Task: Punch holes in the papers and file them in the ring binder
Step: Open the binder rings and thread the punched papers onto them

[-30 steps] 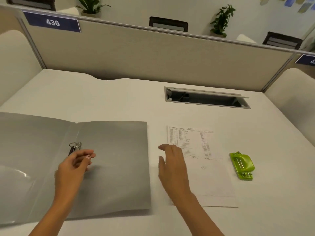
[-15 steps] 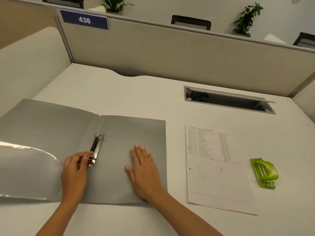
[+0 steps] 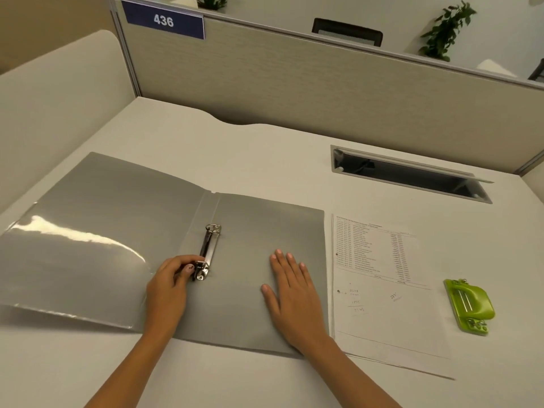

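A grey ring binder (image 3: 123, 242) lies open flat on the white desk (image 3: 265, 160), its front cover spread toward nine o'clock and catching a glare. The left hand (image 3: 169, 285) sits at the near end of the metal ring mechanism (image 3: 208, 251), fingertips curled around the lower lever; whether it is pressing or only touching cannot be told from this angle. The right hand (image 3: 294, 293) lies flat and empty, fingers spread, on the back cover, pinning it down.

Just beside the binder at three o'clock rests the stack of printed papers (image 3: 382, 287), edges nearly touching the cover. Further toward three o'clock, apart from the stack, sits the green hole punch (image 3: 469, 306), untouched.

The plastic covers look thin, flexible and slick, likely to slide unless held, so the flat palm seems sensible. The rings are stiff and probably need a firm pull at the lever. The sheets are light and limp; they would be best lifted by one long edge, squared together, then fed into the punch.
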`<state>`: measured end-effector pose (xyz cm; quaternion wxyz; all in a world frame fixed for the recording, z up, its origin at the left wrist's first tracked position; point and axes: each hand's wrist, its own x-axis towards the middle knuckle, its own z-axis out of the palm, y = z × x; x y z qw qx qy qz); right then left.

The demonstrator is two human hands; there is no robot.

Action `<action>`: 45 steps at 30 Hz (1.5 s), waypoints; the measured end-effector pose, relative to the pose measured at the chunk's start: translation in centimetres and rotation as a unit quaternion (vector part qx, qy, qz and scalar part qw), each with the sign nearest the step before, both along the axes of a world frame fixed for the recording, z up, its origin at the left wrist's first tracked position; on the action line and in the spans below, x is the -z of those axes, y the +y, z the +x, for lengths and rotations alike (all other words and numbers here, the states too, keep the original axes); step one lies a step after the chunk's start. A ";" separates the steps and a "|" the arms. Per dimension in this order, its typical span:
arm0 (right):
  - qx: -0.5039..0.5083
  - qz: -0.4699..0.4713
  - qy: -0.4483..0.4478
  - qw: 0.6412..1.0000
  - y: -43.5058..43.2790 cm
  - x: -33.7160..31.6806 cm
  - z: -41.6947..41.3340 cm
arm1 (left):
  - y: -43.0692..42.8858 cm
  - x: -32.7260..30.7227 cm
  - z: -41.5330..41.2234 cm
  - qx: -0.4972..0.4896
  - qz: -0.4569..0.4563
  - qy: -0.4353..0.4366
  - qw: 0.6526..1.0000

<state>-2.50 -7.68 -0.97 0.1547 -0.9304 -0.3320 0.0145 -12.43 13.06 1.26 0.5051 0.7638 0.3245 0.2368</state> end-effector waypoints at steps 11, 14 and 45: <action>-0.008 0.193 0.108 0.975 2.9 -1.8 -0.7 | 0.7 -1.0 0.3 -0.008 -0.043 -0.001 0.999; -0.020 0.243 0.191 0.951 6.0 -2.8 -1.2 | 0.9 -1.3 0.3 -0.002 -0.025 0.001 1.000; -0.143 0.129 0.293 0.936 9.6 -3.4 2.2 | 2.8 -1.4 1.6 0.047 -0.029 0.067 0.996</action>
